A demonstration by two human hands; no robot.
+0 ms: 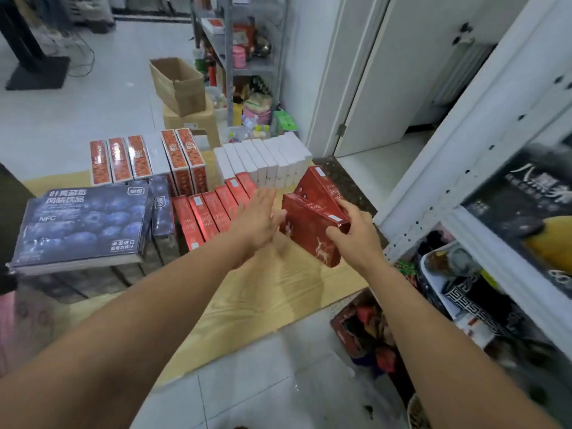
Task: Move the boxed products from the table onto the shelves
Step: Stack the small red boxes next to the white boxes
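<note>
Two red boxes (305, 226) are gripped by the right hand (356, 235), steadied by the flat, open left hand (260, 219); held so loosely, the tilted one could be dropped.

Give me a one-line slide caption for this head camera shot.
Right hand grips two red boxes at the table edge, left hand open beside them, shelves to the right.

Pale tile floor (77, 119), white walls (297, 72), a white door (380, 88) standing open on the right. Grey metal rack (229, 57) at the back crammed with random stuff, open cardboard box (178, 85) on a closed carton (198, 122) beside it. Black stand base (38, 72) with loose cables (83, 57) far left. Light wood table (263, 289) up front
</note>
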